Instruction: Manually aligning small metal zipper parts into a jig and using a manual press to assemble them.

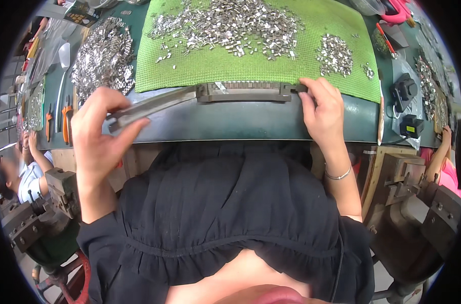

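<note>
My left hand (pixel 96 134) grips the near end of a long flat metal bar (pixel 154 104) that runs right into a dark grey slotted holder (pixel 245 92) at the front edge of a green mat (pixel 230 66). My right hand (pixel 322 109) pinches the right end of that holder. A row of small metal pieces sits in the holder's slot. Many small shiny metal pieces (pixel 230 25) lie scattered on the mat, with a smaller heap (pixel 334 53) to the right.
A big pile of shiny metal parts (pixel 103 58) lies left of the mat on the dark green table (pixel 240 124). Orange-handled pliers (pixel 67 121) lie at far left. Black boxes (pixel 405 91) with cables sit at right. Other people work on both sides.
</note>
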`<action>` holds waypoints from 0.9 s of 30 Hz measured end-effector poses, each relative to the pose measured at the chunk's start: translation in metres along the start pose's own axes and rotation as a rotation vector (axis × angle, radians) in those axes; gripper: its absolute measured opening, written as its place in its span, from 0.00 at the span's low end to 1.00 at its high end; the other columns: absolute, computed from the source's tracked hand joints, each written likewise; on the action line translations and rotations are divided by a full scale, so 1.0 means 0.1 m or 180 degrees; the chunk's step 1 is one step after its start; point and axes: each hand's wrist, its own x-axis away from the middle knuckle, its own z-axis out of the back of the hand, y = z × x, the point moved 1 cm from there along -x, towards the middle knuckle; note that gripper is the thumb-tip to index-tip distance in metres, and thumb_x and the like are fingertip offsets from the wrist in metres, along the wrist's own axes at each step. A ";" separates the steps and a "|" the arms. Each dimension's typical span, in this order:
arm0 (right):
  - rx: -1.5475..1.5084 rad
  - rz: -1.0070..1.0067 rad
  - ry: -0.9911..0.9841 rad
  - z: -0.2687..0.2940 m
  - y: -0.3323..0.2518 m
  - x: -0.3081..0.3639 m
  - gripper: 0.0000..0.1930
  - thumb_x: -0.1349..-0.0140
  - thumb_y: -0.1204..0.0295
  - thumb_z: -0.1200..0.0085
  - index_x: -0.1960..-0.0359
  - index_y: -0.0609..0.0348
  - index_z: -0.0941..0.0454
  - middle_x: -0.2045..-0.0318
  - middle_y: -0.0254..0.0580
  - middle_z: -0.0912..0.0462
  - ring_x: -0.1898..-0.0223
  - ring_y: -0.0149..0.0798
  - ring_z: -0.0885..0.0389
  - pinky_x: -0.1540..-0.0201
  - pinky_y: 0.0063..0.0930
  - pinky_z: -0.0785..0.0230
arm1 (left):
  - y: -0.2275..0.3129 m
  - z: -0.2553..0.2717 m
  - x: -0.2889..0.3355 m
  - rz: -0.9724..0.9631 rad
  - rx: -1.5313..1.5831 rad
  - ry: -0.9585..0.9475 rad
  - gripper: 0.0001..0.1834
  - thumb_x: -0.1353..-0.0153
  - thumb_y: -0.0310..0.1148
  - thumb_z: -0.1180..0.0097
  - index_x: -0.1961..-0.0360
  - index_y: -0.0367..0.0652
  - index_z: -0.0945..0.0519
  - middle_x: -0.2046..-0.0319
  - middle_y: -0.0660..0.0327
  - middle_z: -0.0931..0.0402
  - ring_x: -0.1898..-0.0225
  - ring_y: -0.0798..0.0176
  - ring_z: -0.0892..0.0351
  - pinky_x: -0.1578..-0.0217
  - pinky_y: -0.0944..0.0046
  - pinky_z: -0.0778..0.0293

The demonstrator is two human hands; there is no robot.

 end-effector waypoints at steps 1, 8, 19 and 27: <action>0.0010 0.0004 0.0014 0.01 0.00 0.01 0.12 0.46 0.79 0.41 0.59 0.58 0.20 0.70 0.43 0.22 0.66 0.49 0.23 0.61 0.39 0.37 | 0.18 0.00 -0.14 -0.0209 0.0263 -0.0114 0.17 0.56 0.26 0.26 0.65 0.41 0.21 0.72 0.59 0.22 0.70 0.57 0.21 0.68 0.62 0.25; -0.0217 0.0117 0.0028 0.03 -0.03 -0.01 0.10 0.47 0.82 0.43 0.62 0.59 0.23 0.69 0.45 0.21 0.64 0.51 0.22 0.60 0.40 0.37 | 0.75 -1.40 -0.87 -0.1201 0.0053 -0.0475 0.13 0.49 0.36 0.31 0.65 0.42 0.19 0.64 0.56 0.26 0.59 0.52 0.24 0.57 0.54 0.29; -0.0495 0.0153 -0.0160 0.18 0.34 -0.87 0.09 0.41 0.77 0.44 0.58 0.63 0.19 0.62 0.50 0.16 0.60 0.54 0.18 0.52 0.41 0.27 | 0.59 -1.36 -0.43 -0.0808 0.0017 -0.0305 0.20 0.50 0.35 0.30 0.54 0.45 0.18 0.60 0.62 0.27 0.59 0.56 0.25 0.57 0.55 0.33; 0.0107 0.1037 -0.0459 -0.40 0.87 -1.60 0.18 0.37 0.79 0.53 0.46 0.64 0.23 0.45 0.52 0.20 0.42 0.55 0.23 0.38 0.42 0.32 | 0.56 -1.45 -0.48 -0.0730 -0.0194 -0.0392 0.21 0.52 0.39 0.30 0.55 0.51 0.19 0.65 0.65 0.27 0.63 0.60 0.24 0.58 0.58 0.35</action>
